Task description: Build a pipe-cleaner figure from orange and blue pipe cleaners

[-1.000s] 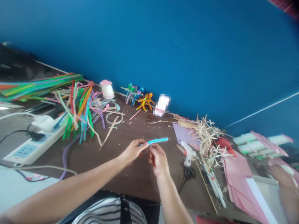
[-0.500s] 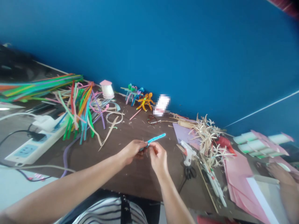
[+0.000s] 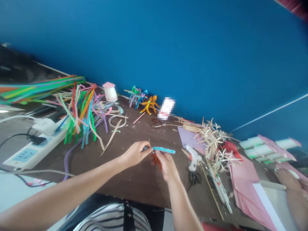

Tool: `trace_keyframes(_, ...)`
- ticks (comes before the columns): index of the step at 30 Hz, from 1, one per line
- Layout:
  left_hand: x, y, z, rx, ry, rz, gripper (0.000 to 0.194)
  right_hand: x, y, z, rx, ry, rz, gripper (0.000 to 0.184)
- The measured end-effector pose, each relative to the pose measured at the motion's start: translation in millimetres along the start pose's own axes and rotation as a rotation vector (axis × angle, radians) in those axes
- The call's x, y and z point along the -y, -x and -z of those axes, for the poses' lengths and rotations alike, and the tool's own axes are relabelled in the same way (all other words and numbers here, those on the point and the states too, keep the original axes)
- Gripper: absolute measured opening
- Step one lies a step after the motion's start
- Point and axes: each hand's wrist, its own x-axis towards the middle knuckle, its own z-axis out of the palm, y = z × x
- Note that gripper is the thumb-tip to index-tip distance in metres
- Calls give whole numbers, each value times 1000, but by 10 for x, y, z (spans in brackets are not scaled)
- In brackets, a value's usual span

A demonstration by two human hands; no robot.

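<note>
Light-blue fuzzy strip (image 3: 166,150) is what we have at our fingertips, to the left of the white glue gun (image 3: 193,157) and above the brown tabletop (image 3: 134,186). Our left hand (image 3: 137,154) pinches the strip's left end between thumb and fingers. Our right hand (image 3: 167,164), nearer the glue gun, has its fingers bent against the strip's lower edge; blur keeps us from telling whether it grips. Farther back and left of the glue gun we see an orange fuzzy figure (image 3: 149,105), and well to its left a bundle of coloured fuzzy stems (image 3: 84,115) beside a white power strip (image 3: 33,152). Pale star-shaped straw pieces (image 3: 214,134) lie just behind and right of the glue gun, with pink sheets (image 3: 245,176) farther right of it.
</note>
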Motion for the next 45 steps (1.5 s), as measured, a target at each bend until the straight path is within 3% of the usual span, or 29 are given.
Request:
trace_keyframes(5, -31, 30, 45, 36, -126, -102, 21, -43, -35, 60, 30, -38, -193, 24)
trace_keyframes(9, -30, 2, 59, 41, -106, -71, 22, 1, -49, 48, 56, 25, -168, 12)
trace_keyframes(14, -28, -37, 59, 93, -9, 26, 31, 91, -39, -7, -6, 322, 29, 8)
trace_keyframes(19, 44, -52, -5, 167, 286, 220, 35, 53, 33, -42, -151, 735, 294, 11)
trace_keyframes(22, 73, -55, -49, 180, 431, 313, 34, 24, 62, -58, -212, 827, 360, 11)
trace_keyframes(25, 63, -54, -53, 129, 395, 254, 30, 16, 41, -52, -208, 676, 257, 14)
trace_keyframes(30, 21, -29, 23, 59, 101, -12, 24, 1, -25, 7, 44, 104, -164, 26)
trace_keyframes(35, 4, 16, 59, 74, -93, -88, 20, -52, -43, 20, 31, -213, -289, 25)
trace_keyframes(40, 19, 26, 16, 73, -108, -100, 20, -95, -41, -6, -35, -198, -250, 16)
trace_keyframes(45, 60, 11, -98, 59, 112, 101, 29, -70, -30, -40, -93, 104, -70, 16)
